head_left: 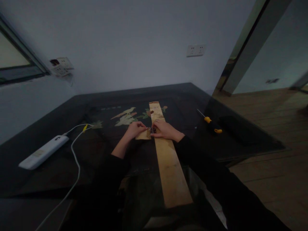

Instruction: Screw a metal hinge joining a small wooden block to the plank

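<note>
A small metal hinge point(152, 131) lies where a short wooden piece point(143, 136) meets the left edge of a long wooden board point(171, 170). My left hand point(136, 129) is over the short piece, thumb and fingers pinched together beside the hinge; whatever is between the fingertips is too small to make out. From the other side my right hand point(166, 130) rests on the board, its thumb and fingers closed around the hinge's right part. The long board runs from the tabletop toward me, its near end past the table edge.
A screwdriver point(209, 121) with a yellow and black handle lies right of the board on the dark table point(101, 154). To the left are a white power bank point(45, 151) and its white cable point(77, 160). Behind the table stands a wall with a socket point(195, 50).
</note>
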`<state>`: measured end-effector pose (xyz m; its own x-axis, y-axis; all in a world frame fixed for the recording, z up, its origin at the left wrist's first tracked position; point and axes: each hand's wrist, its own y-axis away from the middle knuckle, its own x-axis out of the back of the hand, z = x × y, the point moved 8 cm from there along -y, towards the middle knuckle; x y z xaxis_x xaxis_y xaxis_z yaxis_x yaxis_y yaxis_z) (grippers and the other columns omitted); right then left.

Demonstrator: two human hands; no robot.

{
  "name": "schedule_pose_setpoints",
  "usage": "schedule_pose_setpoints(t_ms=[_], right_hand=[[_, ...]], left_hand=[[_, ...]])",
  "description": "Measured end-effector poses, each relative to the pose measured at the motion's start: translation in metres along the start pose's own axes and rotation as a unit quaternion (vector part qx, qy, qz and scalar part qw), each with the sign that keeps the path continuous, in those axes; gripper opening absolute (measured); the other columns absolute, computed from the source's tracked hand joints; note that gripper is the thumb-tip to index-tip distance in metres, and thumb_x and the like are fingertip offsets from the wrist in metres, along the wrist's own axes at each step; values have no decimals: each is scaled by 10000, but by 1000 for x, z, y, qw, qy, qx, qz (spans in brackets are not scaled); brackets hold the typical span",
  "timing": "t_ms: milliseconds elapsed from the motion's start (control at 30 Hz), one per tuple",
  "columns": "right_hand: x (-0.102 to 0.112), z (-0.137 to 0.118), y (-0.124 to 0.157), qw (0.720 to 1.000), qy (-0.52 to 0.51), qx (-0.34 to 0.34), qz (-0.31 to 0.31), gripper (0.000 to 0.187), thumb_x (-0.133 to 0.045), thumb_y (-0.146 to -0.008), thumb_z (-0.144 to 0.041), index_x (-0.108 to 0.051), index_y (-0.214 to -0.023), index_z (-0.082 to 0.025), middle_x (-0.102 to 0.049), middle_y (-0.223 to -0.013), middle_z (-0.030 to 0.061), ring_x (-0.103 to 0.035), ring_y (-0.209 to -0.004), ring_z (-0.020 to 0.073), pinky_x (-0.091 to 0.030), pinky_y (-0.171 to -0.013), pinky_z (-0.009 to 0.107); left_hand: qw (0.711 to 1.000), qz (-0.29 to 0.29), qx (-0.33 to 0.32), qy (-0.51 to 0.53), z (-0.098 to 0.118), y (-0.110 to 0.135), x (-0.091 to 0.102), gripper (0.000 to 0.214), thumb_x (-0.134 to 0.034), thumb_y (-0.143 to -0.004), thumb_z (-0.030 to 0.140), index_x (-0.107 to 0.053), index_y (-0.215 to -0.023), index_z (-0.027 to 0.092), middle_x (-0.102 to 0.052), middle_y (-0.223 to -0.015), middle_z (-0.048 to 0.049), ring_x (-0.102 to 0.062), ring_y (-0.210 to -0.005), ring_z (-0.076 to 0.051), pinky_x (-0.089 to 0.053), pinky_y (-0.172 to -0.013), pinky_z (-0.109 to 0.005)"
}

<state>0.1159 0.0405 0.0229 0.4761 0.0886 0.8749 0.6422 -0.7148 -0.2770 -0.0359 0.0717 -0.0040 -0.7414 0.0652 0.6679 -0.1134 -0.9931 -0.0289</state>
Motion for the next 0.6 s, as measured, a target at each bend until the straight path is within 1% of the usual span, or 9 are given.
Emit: schedule_pose_setpoints(t_ms=[200, 500, 600], right_hand=[[-1, 1, 1, 1000, 3, 7, 7, 311, -673, -792, -430, -562, -935, -177, -588, -952, 65, -531, -874, 192, -376, -729, 274], [0, 1, 1, 1000, 7, 6, -3, 353, -667, -804, -457, -575, -971, -160, -600, -972, 78, -537, -881, 195, -378, -733, 275], [-1, 2, 0, 1000, 6, 1, -8, 360, -675, -794, -465, -588, -965, -161, -608, -950, 75, -537, -873, 194, -373, -726, 272]], left_hand=[[1000, 20, -2, -13, -1, -2, 0, 209, -715, -673, 360, -701, -707, 154, -658, -667, -22, -577, -662, -156, -395, -587, -248], [1000, 27, -2, -16, -5, -4, 3, 237, -702, -674, 386, -692, -719, 153, -654, -677, -31, -566, -653, -160, -374, -589, -260], [998, 49, -3, -29, -8, -6, 8, 233, -693, -680, 386, -693, -725, 158, -659, -694, -39, -570, -669, -170, -367, -591, -267]])
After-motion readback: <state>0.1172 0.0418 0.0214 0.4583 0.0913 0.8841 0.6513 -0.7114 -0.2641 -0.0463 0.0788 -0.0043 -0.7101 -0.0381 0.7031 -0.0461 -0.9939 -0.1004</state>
